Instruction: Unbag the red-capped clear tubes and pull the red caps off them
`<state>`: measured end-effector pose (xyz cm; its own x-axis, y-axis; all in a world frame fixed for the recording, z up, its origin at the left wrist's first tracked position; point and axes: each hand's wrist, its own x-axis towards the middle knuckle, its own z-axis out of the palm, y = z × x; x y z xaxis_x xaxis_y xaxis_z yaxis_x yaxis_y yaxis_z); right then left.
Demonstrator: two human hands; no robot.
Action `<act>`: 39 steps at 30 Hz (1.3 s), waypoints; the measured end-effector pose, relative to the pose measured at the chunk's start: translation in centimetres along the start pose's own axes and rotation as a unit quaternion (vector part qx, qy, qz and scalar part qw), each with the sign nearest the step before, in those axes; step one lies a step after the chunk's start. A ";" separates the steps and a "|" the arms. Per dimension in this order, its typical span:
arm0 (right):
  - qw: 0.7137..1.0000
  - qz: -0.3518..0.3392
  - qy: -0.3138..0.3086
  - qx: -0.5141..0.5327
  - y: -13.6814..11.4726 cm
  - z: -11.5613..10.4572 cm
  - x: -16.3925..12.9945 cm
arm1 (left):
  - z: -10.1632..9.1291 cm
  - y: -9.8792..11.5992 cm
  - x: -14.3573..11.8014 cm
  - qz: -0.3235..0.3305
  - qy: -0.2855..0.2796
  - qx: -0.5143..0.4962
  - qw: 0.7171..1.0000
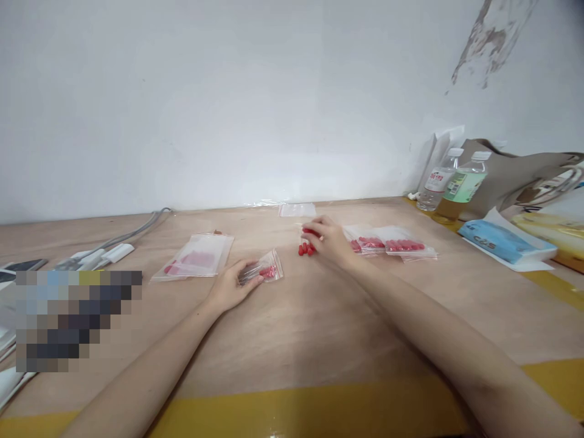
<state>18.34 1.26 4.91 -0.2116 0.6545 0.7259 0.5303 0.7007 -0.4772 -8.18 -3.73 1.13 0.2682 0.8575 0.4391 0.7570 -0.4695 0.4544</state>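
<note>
My left hand (pixel 232 284) is closed round a small clear zip bag (pixel 274 266) with a few red pieces inside, its thumb lying along the near side. Further right, my right hand (pixel 329 238) pinches a small red piece (pixel 310 232) between thumb and fingers, partly hidden by them. Just below its fingertips, several short red pieces (pixel 305 250) lie on the table. Beyond that hand is a row of filled zip bags (pixel 406 244) with red pieces in them. A stack of flat clear bags (pixel 196 258), reddish underneath, lies to the left.
A flat clear bag (pixel 297 210) lies by the wall. Two bottles (pixel 465 185), a grey bag (pixel 506 170) and a blue tissue pack (pixel 502 238) stand at the right. Grey cables and white plugs (pixel 103 257) lie at the left. Yellow tape (pixel 274 410) runs along the front edge.
</note>
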 end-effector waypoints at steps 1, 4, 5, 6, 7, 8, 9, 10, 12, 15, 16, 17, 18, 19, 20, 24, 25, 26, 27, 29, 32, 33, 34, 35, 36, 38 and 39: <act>0.999 -0.021 -0.032 -0.034 0.1 1.1 -0.1 | -0.1 0.0 0.0 -0.005 -0.004 -0.001 1.000; 0.979 -0.062 -0.113 -0.157 0.3 3.6 -0.3 | -0.3 -0.1 -0.1 -0.020 -0.009 -0.001 1.000; 0.968 -0.067 -0.137 -0.201 0.3 4.1 -0.3 | -0.3 -0.2 -0.1 -0.028 -0.010 -0.001 1.000; 0.955 -0.071 -0.158 -0.242 0.3 4.4 -0.4 | -0.4 -0.2 -0.1 -0.036 -0.012 -0.001 0.999; 0.942 -0.075 -0.178 -0.275 0.3 4.6 -0.4 | -0.4 -0.3 -0.1 -0.044 -0.015 -0.001 0.999; 0.931 -0.081 -0.193 -0.298 0.2 4.7 -0.5 | -0.4 -0.2 -0.1 -0.050 -0.016 -0.001 0.999; 0.923 -0.088 -0.206 -0.313 0.1 4.8 -0.5 | -0.4 -0.2 -0.1 -0.054 -0.018 0.000 0.998; 0.918 -0.096 -0.214 -0.318 0.0 4.8 -0.6 | -0.4 -0.1 0.0 -0.054 -0.018 0.001 0.998; 0.914 -0.107 -0.223 -0.322 -0.2 4.7 -0.7 | -0.4 0.0 0.0 -0.052 -0.020 0.000 0.998; 0.905 -0.111 -0.224 -0.344 -0.6 4.5 -0.9 | -0.5 0.2 0.0 -0.051 -0.020 -0.002 0.998; 0.905 -0.109 -0.220 -0.348 -0.8 4.4 -0.9 | -0.5 0.2 0.0 -0.051 -0.020 0.000 0.999; 0.908 -0.103 -0.213 -0.347 -1.0 4.3 -0.9 | -0.5 0.1 0.0 -0.050 -0.019 0.002 0.999; 0.914 -0.093 -0.202 -0.339 -1.1 4.2 -1.0 | -0.5 0.1 0.0 -0.049 -0.019 0.005 0.999; 0.924 -0.079 -0.187 -0.324 -1.3 4.0 -1.0 | -0.5 0.0 -0.1 -0.048 -0.021 0.007 0.999; 0.936 -0.059 -0.169 -0.302 -1.4 3.8 -1.1 | -0.5 0.0 -0.1 -0.048 -0.024 0.007 0.999; 0.979 0.010 -0.121 -0.166 -1.9 2.7 -1.9 | -0.4 0.1 -0.3 -0.030 -0.047 -0.007 0.998; 0.984 0.013 -0.122 -0.129 -2.1 2.4 -2.3 | -0.4 0.3 -0.3 -0.024 -0.052 -0.011 0.998; 0.987 0.012 -0.125 -0.096 -2.2 2.2 -2.7 | -0.4 0.5 -0.4 -0.018 -0.059 -0.016 0.998; 0.989 0.010 -0.131 -0.068 -2.4 2.0 -3.1 | -0.4 0.7 -0.5 -0.011 -0.068 -0.021 0.997; 0.989 0.009 -0.148 -0.026 -2.8 1.8 -3.9 | -0.4 1.3 -0.7 0.008 -0.090 -0.029 0.996; 0.983 -0.007 -0.184 0.014 -3.2 1.9 -4.7 | -0.7 2.1 -1.0 0.053 -0.124 -0.031 0.990; 0.980 -0.018 -0.196 0.026 -3.3 2.0 -4.8 | -0.7 2.4 -1.1 0.071 -0.133 -0.027 0.988; 0.978 -0.030 -0.205 0.036 -3.4 2.2 -4.9 | -0.8 2.6 -1.2 0.088 -0.142 -0.021 0.986; 0.975 -0.040 -0.212 0.046 -3.4 2.3 -5.0 | -0.9 2.7 -1.2 0.103 -0.152 -0.012 0.983; 0.973 -0.046 -0.220 0.053 -3.4 2.4 -5.1 | -1.0 2.8 -1.2 0.116 -0.161 0.000 0.980; 0.968 -0.050 -0.239 0.060 -3.5 2.7 -5.2 | -1.0 2.9 -1.1 0.136 -0.183 0.030 0.973; 0.966 -0.047 -0.249 0.058 -3.6 2.7 -5.2 | -1.0 2.9 -1.1 0.143 -0.198 0.048 0.969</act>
<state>15.32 -3.89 1.45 -0.6384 0.6217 0.4538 0.3998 0.7716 -0.4947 -6.88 -6.27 2.78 0.6675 0.7183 0.1962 0.6652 -0.6936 0.2764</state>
